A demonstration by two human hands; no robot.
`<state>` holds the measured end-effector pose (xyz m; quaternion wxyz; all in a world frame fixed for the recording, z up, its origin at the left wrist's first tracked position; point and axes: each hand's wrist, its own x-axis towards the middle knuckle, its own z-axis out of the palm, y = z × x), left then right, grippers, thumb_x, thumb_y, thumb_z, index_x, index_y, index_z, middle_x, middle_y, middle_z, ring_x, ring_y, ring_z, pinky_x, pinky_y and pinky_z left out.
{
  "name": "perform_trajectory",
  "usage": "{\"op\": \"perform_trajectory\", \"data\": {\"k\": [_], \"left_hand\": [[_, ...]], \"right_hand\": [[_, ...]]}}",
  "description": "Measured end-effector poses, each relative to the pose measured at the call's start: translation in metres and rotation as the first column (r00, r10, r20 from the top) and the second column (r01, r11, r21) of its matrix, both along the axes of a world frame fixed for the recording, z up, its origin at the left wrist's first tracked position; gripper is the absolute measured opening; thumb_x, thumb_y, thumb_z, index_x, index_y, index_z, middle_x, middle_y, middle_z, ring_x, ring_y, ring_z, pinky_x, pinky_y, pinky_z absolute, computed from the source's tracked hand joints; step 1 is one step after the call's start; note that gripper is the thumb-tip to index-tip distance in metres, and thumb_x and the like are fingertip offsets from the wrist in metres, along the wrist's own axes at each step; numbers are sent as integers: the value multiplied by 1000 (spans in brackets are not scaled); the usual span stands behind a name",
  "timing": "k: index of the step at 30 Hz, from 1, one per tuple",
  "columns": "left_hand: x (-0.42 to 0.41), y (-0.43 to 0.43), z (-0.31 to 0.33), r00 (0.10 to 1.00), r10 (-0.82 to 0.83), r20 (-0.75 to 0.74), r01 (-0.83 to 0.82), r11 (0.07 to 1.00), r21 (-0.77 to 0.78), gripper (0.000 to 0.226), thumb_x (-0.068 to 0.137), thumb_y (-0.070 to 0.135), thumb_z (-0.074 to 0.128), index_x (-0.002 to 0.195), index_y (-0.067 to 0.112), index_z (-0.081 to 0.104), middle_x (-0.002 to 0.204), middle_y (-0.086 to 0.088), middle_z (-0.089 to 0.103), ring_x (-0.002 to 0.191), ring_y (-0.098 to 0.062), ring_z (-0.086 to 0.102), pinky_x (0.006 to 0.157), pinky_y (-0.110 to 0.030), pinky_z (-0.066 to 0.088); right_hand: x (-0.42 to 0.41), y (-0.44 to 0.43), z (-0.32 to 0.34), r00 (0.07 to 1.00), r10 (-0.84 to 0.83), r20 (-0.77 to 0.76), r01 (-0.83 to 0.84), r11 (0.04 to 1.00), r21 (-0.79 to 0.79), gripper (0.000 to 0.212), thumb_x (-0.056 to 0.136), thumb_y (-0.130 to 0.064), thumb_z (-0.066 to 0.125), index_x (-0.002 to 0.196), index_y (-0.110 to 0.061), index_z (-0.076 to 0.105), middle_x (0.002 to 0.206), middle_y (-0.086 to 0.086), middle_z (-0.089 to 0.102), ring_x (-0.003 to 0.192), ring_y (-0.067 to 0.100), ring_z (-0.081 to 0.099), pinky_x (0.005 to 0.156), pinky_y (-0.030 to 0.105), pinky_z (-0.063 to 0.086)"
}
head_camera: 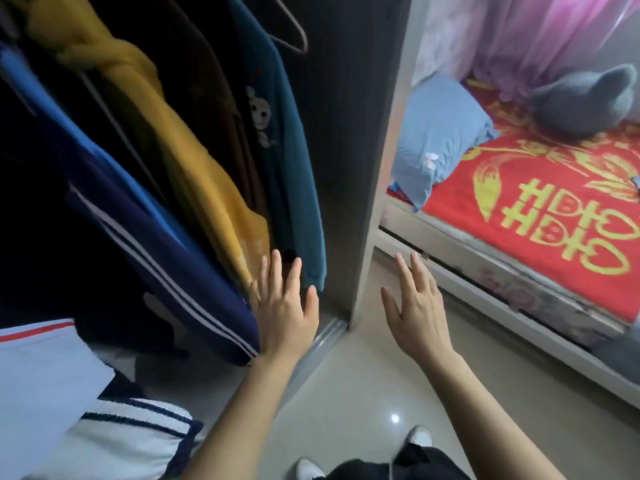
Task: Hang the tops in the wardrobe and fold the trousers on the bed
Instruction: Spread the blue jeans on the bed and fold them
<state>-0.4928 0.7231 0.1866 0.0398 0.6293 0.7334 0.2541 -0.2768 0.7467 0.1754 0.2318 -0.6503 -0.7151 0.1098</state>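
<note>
Several tops hang in the open wardrobe: a navy top with white stripes, a mustard yellow top, and a teal top with a white cartoon print. My left hand is flat with straight fingers by the hems of the navy and yellow tops. My right hand hovers with spread fingers, empty, over the floor between wardrobe and bed. An empty wire hanger hangs at the top right of the rail. No trousers are visible on the bed.
The bed has a red cover with gold characters, a light blue pillow and a grey cushion. A white and navy striped garment lies at lower left. Glossy tiled floor runs between wardrobe and bed frame.
</note>
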Motion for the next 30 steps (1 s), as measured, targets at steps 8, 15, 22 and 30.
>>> {"op": "perform_trajectory", "data": {"k": [8,15,22,30], "left_hand": [[157,30,-11,986,-154,-62,142,976,-162,69,92,38,61,151,12,36,160,-18,21,148,-36,19,114,-50,25],[389,60,-26,899,-437,-5,422,870,-255,72,95,49,49,156,23,19,164,-10,2,151,-26,-1,119,-48,11],[546,75,-28,737,-676,11,651,705,-283,70,97,53,42,156,29,12,165,-3,-7,151,-18,-10,119,-47,5],[679,145,-74,580,-814,-44,727,541,-423,72,99,55,37,157,27,5,164,-5,-13,150,-22,-14,120,-48,6]], "right_hand": [[157,-18,-25,990,-134,-36,132,989,-62,67,97,-32,57,155,-13,29,162,18,19,149,36,22,119,49,26],[369,-38,-26,902,-430,-29,426,900,-93,72,96,-41,55,157,-17,25,164,18,14,151,35,13,120,48,18],[506,-62,-41,740,-663,-112,645,747,-161,75,97,-41,55,158,-18,18,166,12,5,153,30,4,122,44,11],[632,-38,-78,653,-756,-49,719,639,-272,81,98,-40,53,159,-22,4,166,10,-7,153,27,-3,122,41,7]]}}
